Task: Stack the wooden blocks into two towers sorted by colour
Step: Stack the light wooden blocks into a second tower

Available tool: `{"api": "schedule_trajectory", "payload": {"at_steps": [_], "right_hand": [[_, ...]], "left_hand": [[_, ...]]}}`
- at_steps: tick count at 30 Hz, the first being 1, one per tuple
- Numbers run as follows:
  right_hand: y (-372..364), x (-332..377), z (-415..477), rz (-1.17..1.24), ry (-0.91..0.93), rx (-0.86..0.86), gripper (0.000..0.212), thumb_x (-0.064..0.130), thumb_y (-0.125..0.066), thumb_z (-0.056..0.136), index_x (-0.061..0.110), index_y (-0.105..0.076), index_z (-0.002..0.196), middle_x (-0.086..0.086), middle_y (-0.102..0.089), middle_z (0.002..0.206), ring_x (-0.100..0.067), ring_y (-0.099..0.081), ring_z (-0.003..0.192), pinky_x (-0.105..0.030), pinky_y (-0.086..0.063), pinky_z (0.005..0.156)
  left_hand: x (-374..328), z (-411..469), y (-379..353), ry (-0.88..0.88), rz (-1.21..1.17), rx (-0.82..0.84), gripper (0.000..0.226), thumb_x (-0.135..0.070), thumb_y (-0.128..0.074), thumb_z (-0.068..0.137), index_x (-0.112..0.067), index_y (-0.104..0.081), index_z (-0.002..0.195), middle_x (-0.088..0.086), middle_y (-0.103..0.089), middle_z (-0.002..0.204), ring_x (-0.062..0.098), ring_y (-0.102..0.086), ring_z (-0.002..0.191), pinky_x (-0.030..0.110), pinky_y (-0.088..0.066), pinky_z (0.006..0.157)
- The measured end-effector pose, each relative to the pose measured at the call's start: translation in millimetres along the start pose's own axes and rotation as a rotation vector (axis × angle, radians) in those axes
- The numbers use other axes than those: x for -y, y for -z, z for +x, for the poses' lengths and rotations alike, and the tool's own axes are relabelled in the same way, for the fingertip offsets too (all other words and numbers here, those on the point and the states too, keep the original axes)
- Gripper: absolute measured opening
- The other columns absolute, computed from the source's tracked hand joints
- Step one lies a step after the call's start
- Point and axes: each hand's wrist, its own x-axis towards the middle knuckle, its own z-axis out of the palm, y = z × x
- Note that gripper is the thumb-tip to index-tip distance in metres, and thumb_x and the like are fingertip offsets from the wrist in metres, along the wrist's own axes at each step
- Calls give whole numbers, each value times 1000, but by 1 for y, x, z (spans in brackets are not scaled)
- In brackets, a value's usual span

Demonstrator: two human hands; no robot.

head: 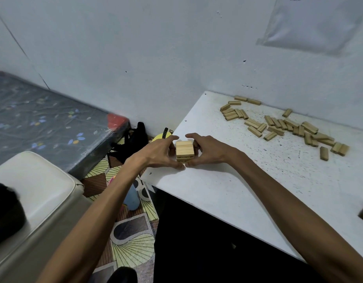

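Wall [135, 48]: white, pitted, filled the upper half of the view; clear plastic sheet [315, 23] taped to it at upper R.

Table [237, 190]: white top w/ dark specks, ran from the wall corner toward us on the R side.

Mattress [44, 119]: dark, leaf print, plastic-wrapped, on the L against the wall. Cream padded seat [39, 190] in front of it, lower L. Patterned floor mat [133, 242] btwn seat and table.

Loose blocks [288, 125]: approx. several dozen pale wooden blocks, scattered flat in a band along the far R part of the table near the wall. All looked the same light wood tone; we could not tell two colours apart.

Left hand [158, 152] and right hand [207, 150]: both reached in over the table's L edge and cupped the block tower [184, 150] from either side. Fingers curved round it, index tips close together behind it, thumbs touching each other on the tabletop in front.

Block tower: short stack near the table's L edge, well apart from the loose blocks. Top layer = 3 blocks side by side; one lower layer w/ dark marks showed at the front. Total layer count not readable.

Smaller items on the floor: black bag [133, 141] by the wall, blue bottle [131, 199] below the L forearm, yellow object [160, 137] behind the L hand.
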Motion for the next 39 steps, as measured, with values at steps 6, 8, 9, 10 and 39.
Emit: {"api": "schedule_trajectory", "payload": {"at_steps": [6, 8, 9, 10, 39], "right_hand": [[1, 2, -1, 10, 5, 8, 99, 41, -88, 79, 24, -30, 158, 9, -58, 111, 6, -53, 89, -10, -34, 72], [3, 3, -1, 7, 3, 11, 98, 40, -88, 80, 24, -30, 158, 12, -57, 107, 6, -53, 88, -10, -34, 71], [3, 3, -1, 2, 0, 13, 99, 40, -88, 80, 24, -30, 158, 13, -57, 104, 6, -53, 87, -10, -34, 70], [4, 4, -1, -4, -2, 14, 99, 40, -88, 80, 25, -30, 158, 16, -56, 101, 6, -52, 86, -10, -34, 69], [5, 2, -2, 20, 14, -25, 102, 45, -90, 75, 25, -32, 157, 8, -62, 100, -2, -57, 84, -20, -38, 71]], "left_hand": [[1, 1, 1, -23, -5, -10, 101, -52, -88, 74, -20, -38, 156, -8, -61, 116, 15, -59, 103, 30, -47, 90], [1, 1, 1, -26, -11, -19, 100, -52, -88, 74, -20, -39, 155, -8, -63, 115, 14, -60, 102, 30, -47, 89], [1, 1, 0, -26, -13, -20, 101, -52, -88, 74, -20, -38, 155, -9, -63, 115, 13, -60, 102, 30, -47, 89], [1, 2, 1, -25, -13, -18, 101, -52, -88, 74, -21, -37, 155, -9, -63, 115, 13, -60, 102, 29, -47, 89], [4, -2, -1, -70, -93, -19, 103, -46, -88, 77, -16, -32, 158, 2, -65, 119, 17, -61, 104, 22, -47, 85]]}}
